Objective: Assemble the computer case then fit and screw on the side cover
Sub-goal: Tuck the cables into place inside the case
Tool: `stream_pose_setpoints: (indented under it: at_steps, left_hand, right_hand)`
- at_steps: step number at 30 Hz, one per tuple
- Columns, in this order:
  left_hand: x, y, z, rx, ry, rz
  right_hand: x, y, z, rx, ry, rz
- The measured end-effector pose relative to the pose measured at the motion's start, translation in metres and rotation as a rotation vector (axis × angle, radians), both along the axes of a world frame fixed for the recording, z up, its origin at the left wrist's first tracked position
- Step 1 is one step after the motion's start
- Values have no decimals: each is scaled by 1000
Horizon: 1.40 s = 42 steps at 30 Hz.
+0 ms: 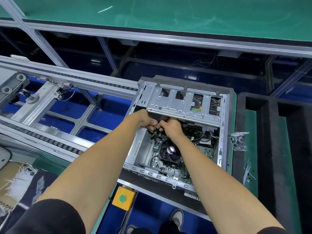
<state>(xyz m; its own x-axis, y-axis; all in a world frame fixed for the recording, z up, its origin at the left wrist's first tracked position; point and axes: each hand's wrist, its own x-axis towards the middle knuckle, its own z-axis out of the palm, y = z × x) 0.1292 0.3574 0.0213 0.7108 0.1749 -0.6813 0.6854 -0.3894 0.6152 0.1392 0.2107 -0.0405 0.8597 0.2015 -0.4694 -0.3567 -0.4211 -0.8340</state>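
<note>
Fingers of both hands curled on cables under drive cage; fan just below.

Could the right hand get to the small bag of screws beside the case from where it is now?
Probably yes. The bag of screws lies in the open, right of the computer case, nothing over it. But the right hand is busy, pinching cables inside the case alongside the left hand.

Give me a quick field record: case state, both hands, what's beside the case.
case: computer case lies on its side, open, no side cover on it
fan: black cooler fan on the board inside
left hand: left hand curled on cables under the drive cage
right hand: right hand pinching the same cables
right of case: clear bag of screws
front edge: yellow box with green button
</note>
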Motion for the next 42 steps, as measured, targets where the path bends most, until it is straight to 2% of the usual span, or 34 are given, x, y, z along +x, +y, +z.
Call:
stream_pose_setpoints:
  at_steps: [13, 18, 24, 33, 42]
  left_hand:
    - [1, 3, -8, 116, 18, -112]
    - [-2, 0, -7, 135, -50, -114]
    - [0, 0, -3, 201, -37, -192]
    - [-3, 2, -8, 106, -99, -147]
    - [-3, -5, -4, 67, -58, -44]
  right_hand:
    - [0, 1, -4, -32, -83, 27]
    - [0, 1, -4, -22, -93, 41]
    - [-2, -1, -2, -31, -119, 45]
    - [-2, -1, -3, -11, -124, 39]
    - [-3, 1, -1, 3, -124, 12]
